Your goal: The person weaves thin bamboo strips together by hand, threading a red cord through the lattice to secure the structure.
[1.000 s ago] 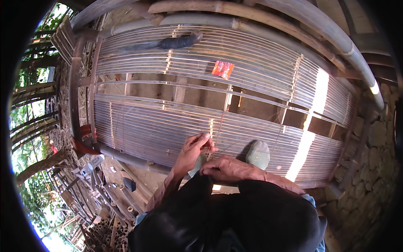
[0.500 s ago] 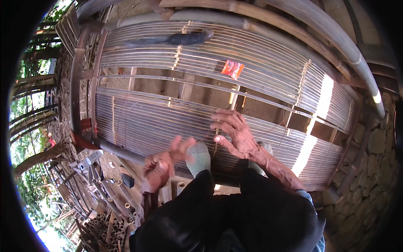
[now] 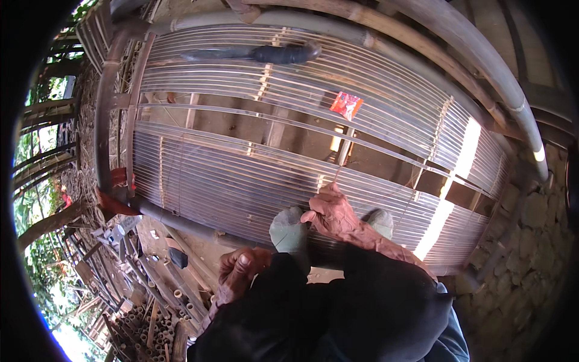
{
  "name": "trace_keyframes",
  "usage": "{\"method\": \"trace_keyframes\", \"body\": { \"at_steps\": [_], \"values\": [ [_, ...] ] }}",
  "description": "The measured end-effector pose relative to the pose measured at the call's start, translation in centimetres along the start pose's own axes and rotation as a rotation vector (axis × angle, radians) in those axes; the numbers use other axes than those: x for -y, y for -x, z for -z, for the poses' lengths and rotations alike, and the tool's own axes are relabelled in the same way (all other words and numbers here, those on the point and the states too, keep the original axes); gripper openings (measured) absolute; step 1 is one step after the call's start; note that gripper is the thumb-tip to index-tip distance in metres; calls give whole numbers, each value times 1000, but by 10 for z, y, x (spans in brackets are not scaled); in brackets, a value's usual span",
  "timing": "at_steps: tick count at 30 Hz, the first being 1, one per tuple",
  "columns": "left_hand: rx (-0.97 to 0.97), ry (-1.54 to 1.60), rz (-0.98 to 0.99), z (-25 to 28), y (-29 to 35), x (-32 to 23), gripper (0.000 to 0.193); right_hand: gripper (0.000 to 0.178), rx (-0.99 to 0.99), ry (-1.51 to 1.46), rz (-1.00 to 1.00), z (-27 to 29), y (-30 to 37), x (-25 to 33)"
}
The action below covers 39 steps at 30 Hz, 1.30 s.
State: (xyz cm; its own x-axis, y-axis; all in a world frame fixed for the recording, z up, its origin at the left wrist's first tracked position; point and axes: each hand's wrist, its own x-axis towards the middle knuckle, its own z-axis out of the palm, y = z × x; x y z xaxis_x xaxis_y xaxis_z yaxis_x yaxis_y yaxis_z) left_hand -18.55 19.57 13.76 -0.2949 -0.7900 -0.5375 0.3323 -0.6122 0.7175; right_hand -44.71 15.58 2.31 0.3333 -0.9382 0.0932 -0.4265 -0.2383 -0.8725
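Note:
A slatted bamboo platform (image 3: pixel 199 160) spreads out in front of me, its thin strips running left to right. My right hand (image 3: pixel 335 214) is closed low over the near band of slats, between my feet. From its fingers a thin cord (image 3: pixel 339 171) runs up toward the gap between the slat bands. My left hand (image 3: pixel 244 268) is back beside my left knee, off the platform's near edge. Its fingers are curled together, and what they hold, if anything, is hidden. Both socked feet (image 3: pixel 289 229) rest on the near slats.
A dark-handled blade (image 3: pixel 280 54) lies on the far slats. A red packet (image 3: pixel 347 105) sits near the middle. Thick bamboo poles (image 3: pixel 446 42) frame the far side. Cut bamboo pieces (image 3: pixel 148 329) are heaped at lower left; a stone wall (image 3: pixel 525 241) stands at right.
My right hand has closed from spread fingers and dropped slightly nearer to me. My left hand has drawn back toward my knee, its fingers now curled. The view has shifted slightly.

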Motion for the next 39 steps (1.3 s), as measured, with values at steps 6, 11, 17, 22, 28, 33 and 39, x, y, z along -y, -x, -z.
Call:
{"method": "trace_keyframes", "body": {
  "at_steps": [6,11,17,22,28,33,39],
  "values": [
    [1,-57,-68,19,-16,-7,43,28,-190,202,-76,55,5,-24],
    [-206,-675,-517,63,-22,-63,31,26,-365,621,-240,120,26,-67],
    [-584,-819,-662,74,-57,-138,18,27,-265,587,-245,118,26,-72],
    [-238,-488,-249,-24,-148,-95,27,19,-174,540,-253,112,41,-91],
    [-65,-1280,-544,-68,-238,17,15,13,-79,369,-294,113,43,-58],
    [20,-1695,-383,-100,-271,77,18,20,-101,258,-391,97,20,-89],
    [-70,-1558,-241,-115,-290,115,14,24,-7,-80,-387,72,-11,-151]
  ]
}}
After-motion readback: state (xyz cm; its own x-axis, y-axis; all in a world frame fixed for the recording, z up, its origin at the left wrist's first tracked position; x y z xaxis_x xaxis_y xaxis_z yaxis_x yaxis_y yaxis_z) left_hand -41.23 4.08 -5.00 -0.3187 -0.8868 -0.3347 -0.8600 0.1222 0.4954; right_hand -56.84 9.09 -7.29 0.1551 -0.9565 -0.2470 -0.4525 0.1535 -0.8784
